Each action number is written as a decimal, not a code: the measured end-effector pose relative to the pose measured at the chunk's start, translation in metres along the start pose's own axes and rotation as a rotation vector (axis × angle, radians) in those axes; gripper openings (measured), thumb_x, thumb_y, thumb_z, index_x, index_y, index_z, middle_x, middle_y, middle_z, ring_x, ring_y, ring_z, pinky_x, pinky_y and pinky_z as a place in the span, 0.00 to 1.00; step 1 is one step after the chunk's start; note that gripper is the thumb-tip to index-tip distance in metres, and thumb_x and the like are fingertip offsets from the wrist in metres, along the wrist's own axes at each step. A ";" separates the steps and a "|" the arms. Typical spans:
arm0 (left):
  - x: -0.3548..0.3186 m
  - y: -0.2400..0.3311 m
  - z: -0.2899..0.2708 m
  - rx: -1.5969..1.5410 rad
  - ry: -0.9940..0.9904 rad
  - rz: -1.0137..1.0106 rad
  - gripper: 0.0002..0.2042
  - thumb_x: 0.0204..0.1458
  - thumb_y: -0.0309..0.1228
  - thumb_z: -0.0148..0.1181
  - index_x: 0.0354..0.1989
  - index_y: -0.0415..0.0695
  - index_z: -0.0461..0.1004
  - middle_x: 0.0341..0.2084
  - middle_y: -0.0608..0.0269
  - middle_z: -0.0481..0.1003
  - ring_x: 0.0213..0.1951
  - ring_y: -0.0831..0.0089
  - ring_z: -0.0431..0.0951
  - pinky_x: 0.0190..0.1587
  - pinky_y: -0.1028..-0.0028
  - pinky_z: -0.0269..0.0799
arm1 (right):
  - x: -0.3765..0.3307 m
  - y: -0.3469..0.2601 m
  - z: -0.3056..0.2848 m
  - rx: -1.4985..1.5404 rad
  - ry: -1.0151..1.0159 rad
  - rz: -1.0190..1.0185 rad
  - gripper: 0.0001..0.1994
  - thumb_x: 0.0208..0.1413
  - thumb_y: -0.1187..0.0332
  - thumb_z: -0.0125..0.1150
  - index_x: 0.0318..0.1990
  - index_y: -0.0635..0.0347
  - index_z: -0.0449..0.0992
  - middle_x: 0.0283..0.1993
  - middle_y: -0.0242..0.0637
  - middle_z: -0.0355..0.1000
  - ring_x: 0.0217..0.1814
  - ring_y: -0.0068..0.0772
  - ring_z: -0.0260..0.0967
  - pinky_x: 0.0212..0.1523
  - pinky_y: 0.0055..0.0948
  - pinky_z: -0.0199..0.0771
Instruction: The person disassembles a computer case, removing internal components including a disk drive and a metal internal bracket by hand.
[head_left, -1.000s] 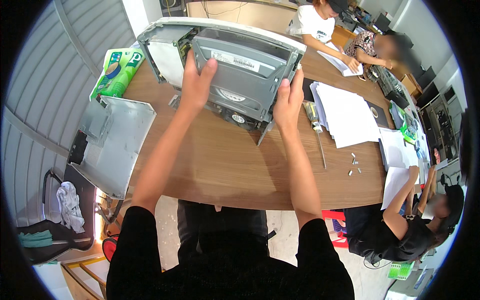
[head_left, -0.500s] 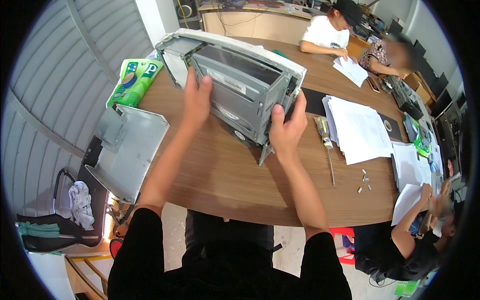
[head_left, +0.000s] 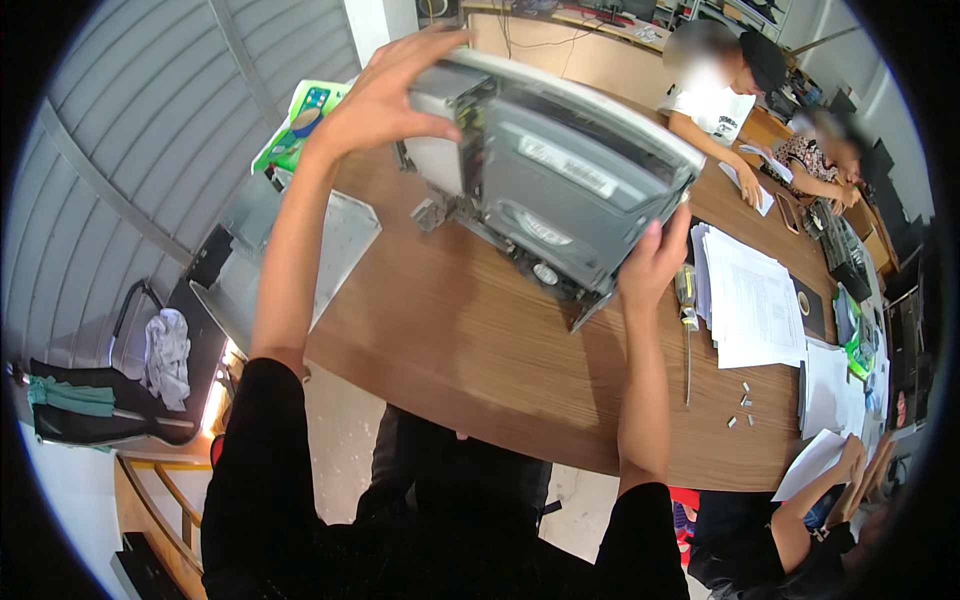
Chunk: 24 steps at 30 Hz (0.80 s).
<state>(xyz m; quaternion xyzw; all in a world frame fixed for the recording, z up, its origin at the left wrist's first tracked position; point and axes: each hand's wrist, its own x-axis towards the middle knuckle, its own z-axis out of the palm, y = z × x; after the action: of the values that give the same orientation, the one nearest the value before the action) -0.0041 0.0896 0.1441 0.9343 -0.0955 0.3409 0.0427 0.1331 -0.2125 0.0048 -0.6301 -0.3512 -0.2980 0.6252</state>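
A grey metal computer case, its side uncovered so that the drive bay inside shows, stands tilted over the table in front of me. My left hand clasps its upper left corner, fingers over the top edge and thumb on the near side. At the lower right end, my right hand grips the edge with the thumb toward me; its other fingers are partly hidden behind the case. A loose grey metal cover lies to the left, partly behind my left forearm.
Right of the case are a screwdriver, stacked papers and several small white pieces on the wooden table. A green package lies far left. Other people sit along the far and right sides, handling papers and parts.
My left hand has moved from the drive bay's near side up to the case's upper left corner. The case has turned and sits further right in view, which has itself shifted.
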 end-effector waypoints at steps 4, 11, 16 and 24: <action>0.006 0.021 -0.004 -0.092 -0.176 0.002 0.40 0.41 0.38 0.72 0.68 0.49 0.64 0.65 0.56 0.66 0.65 0.54 0.65 0.67 0.61 0.61 | 0.021 0.041 -0.003 0.023 -0.011 0.037 0.23 0.65 0.64 0.43 0.61 0.73 0.66 0.53 0.52 0.73 0.55 0.37 0.70 0.58 0.33 0.66; 0.067 0.046 -0.005 -0.341 -0.487 0.211 0.52 0.50 0.60 0.64 0.68 0.26 0.52 0.62 0.34 0.64 0.63 0.51 0.66 0.66 0.66 0.60 | 0.030 0.140 -0.021 0.203 -0.034 0.143 0.22 0.66 0.55 0.49 0.52 0.67 0.71 0.47 0.40 0.74 0.47 0.27 0.69 0.47 0.30 0.71; 0.066 0.050 -0.002 -0.229 -0.549 0.166 0.50 0.46 0.56 0.68 0.68 0.30 0.55 0.55 0.35 0.69 0.59 0.49 0.69 0.61 0.65 0.64 | 0.023 0.137 -0.013 0.183 -0.020 0.095 0.24 0.69 0.55 0.41 0.53 0.71 0.70 0.48 0.43 0.74 0.49 0.32 0.68 0.53 0.32 0.67; 0.060 0.049 0.001 -0.181 -0.501 0.123 0.47 0.46 0.53 0.69 0.69 0.36 0.57 0.55 0.41 0.69 0.57 0.51 0.70 0.61 0.64 0.64 | 0.028 0.070 -0.011 0.217 -0.166 0.087 0.31 0.68 0.47 0.44 0.62 0.69 0.66 0.56 0.45 0.71 0.61 0.35 0.65 0.62 0.33 0.62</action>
<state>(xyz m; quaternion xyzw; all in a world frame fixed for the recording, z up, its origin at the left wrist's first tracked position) 0.0311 0.0325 0.1830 0.9743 -0.1897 0.0910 0.0802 0.2064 -0.2198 -0.0124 -0.5959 -0.4042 -0.1779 0.6708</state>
